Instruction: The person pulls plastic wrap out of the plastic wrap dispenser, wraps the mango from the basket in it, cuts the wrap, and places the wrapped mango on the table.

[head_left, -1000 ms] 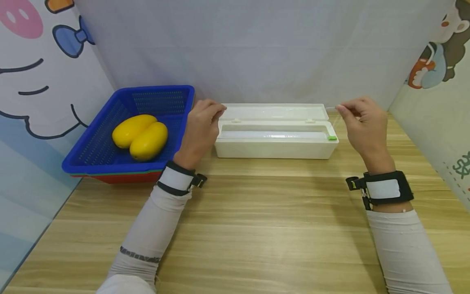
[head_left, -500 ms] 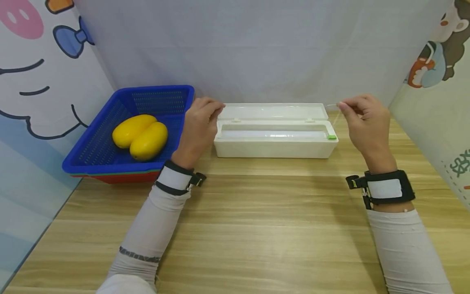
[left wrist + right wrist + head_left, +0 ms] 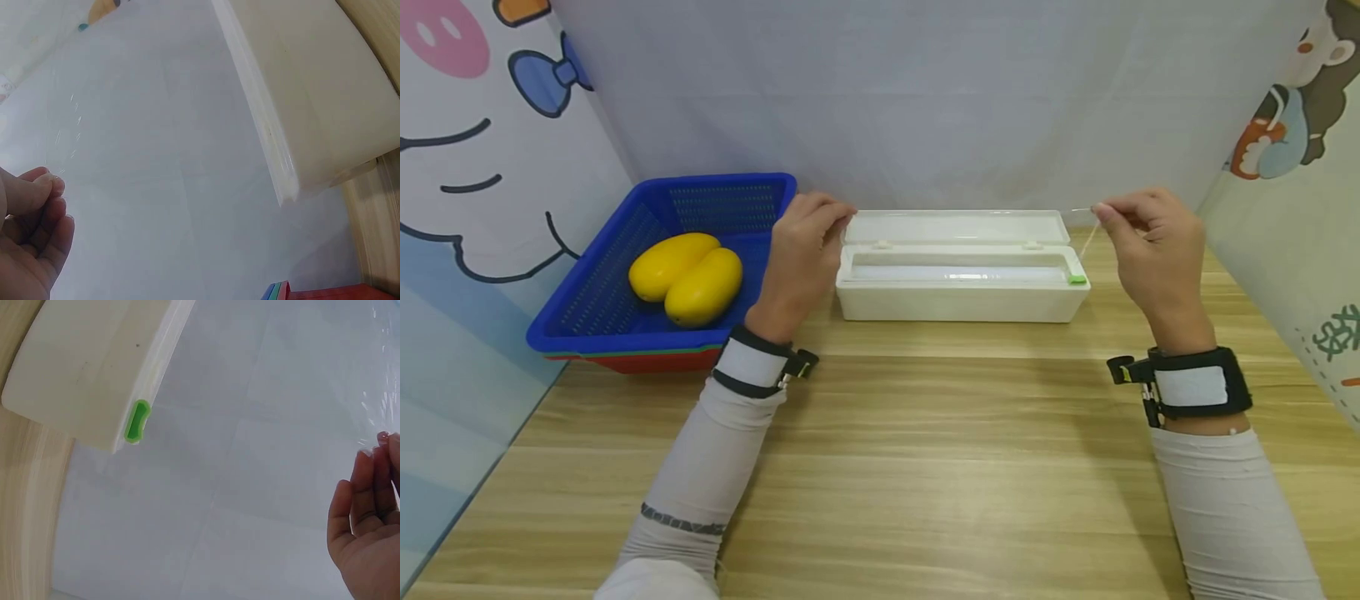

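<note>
With our left hand point(image 3: 801, 258) and right hand point(image 3: 1161, 258), we pinch the clear film point(image 3: 75, 122) near opposite ends of its edge, above the open white box point(image 3: 962, 304). We judge it light, limp, clingy and easily torn, best held there.

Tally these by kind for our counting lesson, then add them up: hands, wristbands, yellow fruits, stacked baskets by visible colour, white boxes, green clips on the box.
Hands: 2
Wristbands: 2
Yellow fruits: 2
Baskets: 3 (blue basket, green basket, red basket)
White box: 1
Green clip: 1
Total: 11
</note>
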Tool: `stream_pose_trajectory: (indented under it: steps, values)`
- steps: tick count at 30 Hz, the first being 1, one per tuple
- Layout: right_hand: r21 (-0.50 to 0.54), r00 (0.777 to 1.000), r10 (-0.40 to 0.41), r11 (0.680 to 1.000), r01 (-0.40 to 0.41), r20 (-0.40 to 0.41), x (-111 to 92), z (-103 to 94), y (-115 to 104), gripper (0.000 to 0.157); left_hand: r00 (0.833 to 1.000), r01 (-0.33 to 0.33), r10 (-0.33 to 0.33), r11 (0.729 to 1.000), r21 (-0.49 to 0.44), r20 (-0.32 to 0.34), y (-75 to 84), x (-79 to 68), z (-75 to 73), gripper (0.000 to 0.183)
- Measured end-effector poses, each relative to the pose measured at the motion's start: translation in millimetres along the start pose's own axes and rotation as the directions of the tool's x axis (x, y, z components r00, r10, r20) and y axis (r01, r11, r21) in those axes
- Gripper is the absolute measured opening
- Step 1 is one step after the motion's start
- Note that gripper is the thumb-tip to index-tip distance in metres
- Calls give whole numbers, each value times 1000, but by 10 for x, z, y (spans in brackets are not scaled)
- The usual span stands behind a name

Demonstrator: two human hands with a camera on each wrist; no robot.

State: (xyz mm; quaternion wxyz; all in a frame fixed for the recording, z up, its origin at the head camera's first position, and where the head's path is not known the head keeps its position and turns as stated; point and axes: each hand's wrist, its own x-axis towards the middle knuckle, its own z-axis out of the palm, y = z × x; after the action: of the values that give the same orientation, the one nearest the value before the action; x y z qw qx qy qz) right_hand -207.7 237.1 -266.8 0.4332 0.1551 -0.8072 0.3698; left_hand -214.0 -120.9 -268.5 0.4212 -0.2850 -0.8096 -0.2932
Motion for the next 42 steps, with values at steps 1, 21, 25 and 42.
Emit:
stream_pose_trajectory:
  steps: [1, 21, 25, 42]
  values:
    - [-1, 1000, -2, 1000, 2, 2, 2, -7, -7, 14, 1000, -2, 2, 1000, 1, -1, 3, 3, -3, 13]
    - [15, 1000, -11, 1000, 12, -15, 40, -118, -108, 17, 998, -46, 47, 999, 13, -44, 73, 44, -85, 12]
    - [13, 1000, -25, 1000, 26, -15, 45, -138, -139, 19, 997, -46, 47, 999, 9, -56, 80, 47, -101, 12]
    - [11, 998, -24, 1000, 25, -58, 43, -131, -207, 18, 992, -61, 58, 998, -21, -112, 100, 60, -158, 12]
